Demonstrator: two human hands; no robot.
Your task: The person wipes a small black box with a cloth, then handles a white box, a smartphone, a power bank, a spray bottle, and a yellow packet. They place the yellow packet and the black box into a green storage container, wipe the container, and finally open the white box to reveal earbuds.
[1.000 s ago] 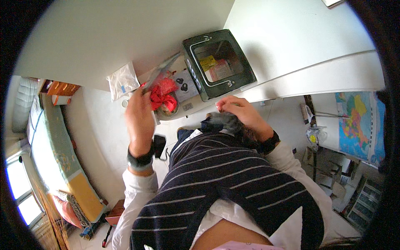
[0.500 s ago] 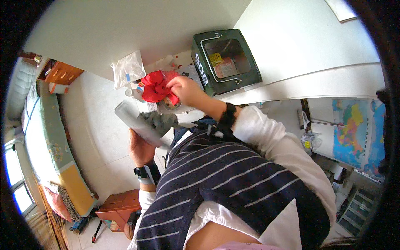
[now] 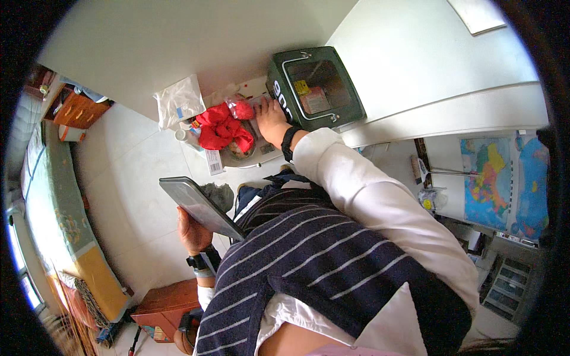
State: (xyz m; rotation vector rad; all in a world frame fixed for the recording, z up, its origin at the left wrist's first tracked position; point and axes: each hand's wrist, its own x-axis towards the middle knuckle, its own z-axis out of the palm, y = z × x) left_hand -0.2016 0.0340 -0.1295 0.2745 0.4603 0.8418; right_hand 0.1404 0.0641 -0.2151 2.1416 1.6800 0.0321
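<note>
My left hand (image 3: 193, 231) grips the edge of a flat grey tablet (image 3: 199, 204), which is tilted in front of my body. A crumpled grey cloth (image 3: 218, 196) shows past the tablet's far edge; what holds it is hidden. Farther ahead, my right hand (image 3: 272, 123) reaches down with fingers apart over the tabletop, between the red cloth and the dark green box. Its fingertips are beside a clear plastic packet with something red in it (image 3: 241, 109). Bunched red cloth (image 3: 219, 127) lies to the left, partly over a round clear bowl (image 3: 240, 151).
The dark green box (image 3: 320, 89) has a clear window and wire handle. A white plastic bag (image 3: 179, 102), a white bottle (image 3: 185, 136) and a small white carton (image 3: 214, 162) stand at the table's left. Walls rise behind; a bed (image 3: 77, 207) is far left.
My right hand has left the red cloth and moved right, toward the green box. The red cloth now lies lower. The tablet has steadied, and the grey cloth shows less.
</note>
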